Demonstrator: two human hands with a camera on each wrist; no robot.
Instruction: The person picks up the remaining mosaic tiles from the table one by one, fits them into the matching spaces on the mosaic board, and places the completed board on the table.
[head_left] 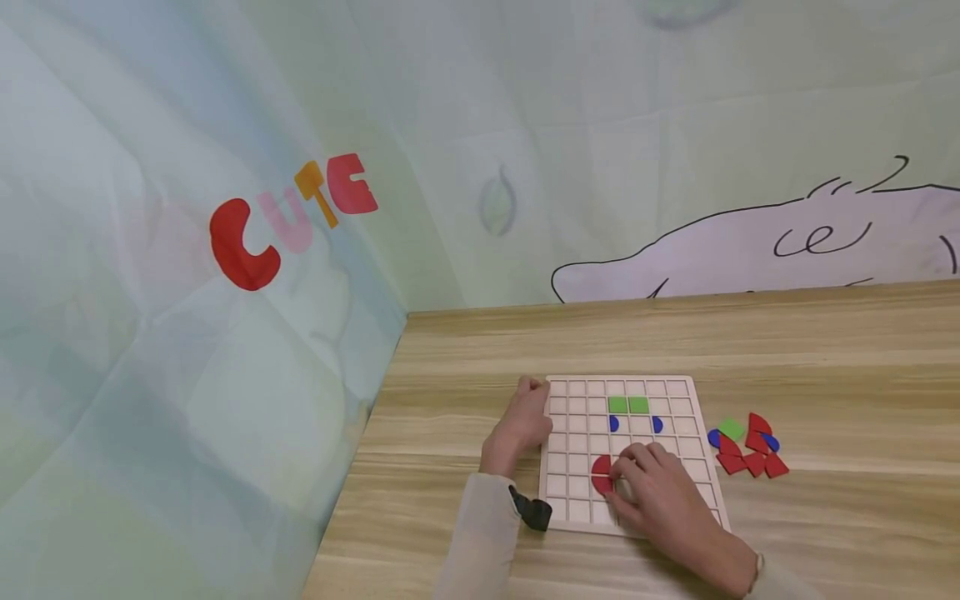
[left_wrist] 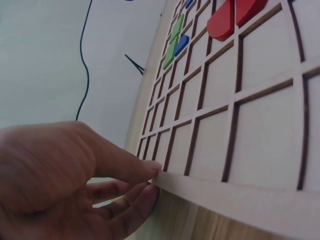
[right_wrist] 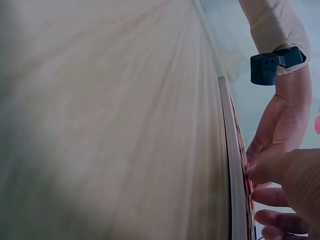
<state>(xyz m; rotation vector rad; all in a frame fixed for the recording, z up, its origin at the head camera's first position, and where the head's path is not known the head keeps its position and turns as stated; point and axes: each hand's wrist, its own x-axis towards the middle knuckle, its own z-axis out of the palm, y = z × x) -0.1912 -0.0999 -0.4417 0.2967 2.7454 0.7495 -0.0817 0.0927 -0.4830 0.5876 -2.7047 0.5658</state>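
A pale square grid board (head_left: 557,463) lies on the wooden table. My left hand (head_left: 523,423) grips its left edge, thumb on top and the other fingers bent beside and under the rim, as the left wrist view shows. Two red quarter-circle pieces (head_left: 602,465) sit one above the other in the grid, forming a left half-disc. Over the board, my right hand (head_left: 663,500) has its thumb and bent fingertips on the red pieces at their right side; the palm hides the cells beneath. Higher up sit two green squares (head_left: 628,405) and two blue half-discs (head_left: 657,425).
Right of the board lies a loose pile of several red quarter-circle pieces (head_left: 756,462), a green square (head_left: 731,429) and blue half-discs (head_left: 770,442). A printed cloth (head_left: 480,125) hangs behind the table and along its left side. A black wrist device (head_left: 531,508) is on the left wrist.
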